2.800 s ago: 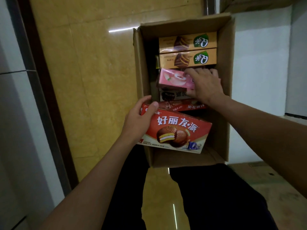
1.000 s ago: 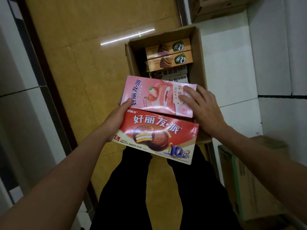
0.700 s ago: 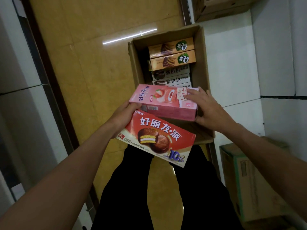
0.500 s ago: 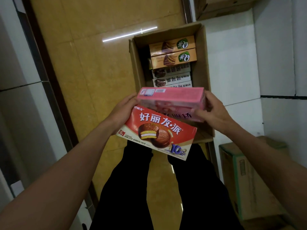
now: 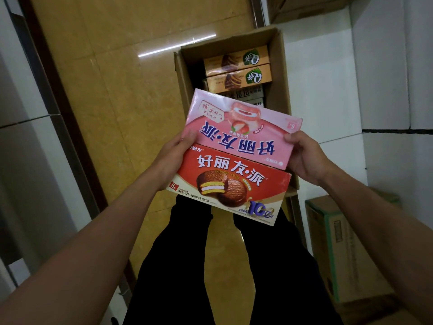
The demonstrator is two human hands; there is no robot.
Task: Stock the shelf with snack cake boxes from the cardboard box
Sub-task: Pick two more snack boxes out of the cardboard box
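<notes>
I hold two snack cake boxes above the open cardboard box (image 5: 282, 73). A pink strawberry box (image 5: 239, 130) lies on the upper part of a red chocolate pie box (image 5: 229, 186), its print upside down to me. My left hand (image 5: 172, 158) grips the left ends of both boxes. My right hand (image 5: 304, 158) grips the pink box's right end, thumb on its top face. Inside the cardboard box lie two orange boxes (image 5: 236, 70) and some white ones, partly hidden by the pink box.
The cardboard box stands on a yellow tiled floor (image 5: 117, 102) beside a white wall (image 5: 328, 78). A second closed carton with green tape (image 5: 346, 249) sits at the lower right. My dark trouser legs (image 5: 210, 266) are below the boxes. A grey panel is at the left.
The pink box was lifted from the cardboard box and turned over; it now lies flat on the red box with its print upside down. Both hands stay on the boxes.
</notes>
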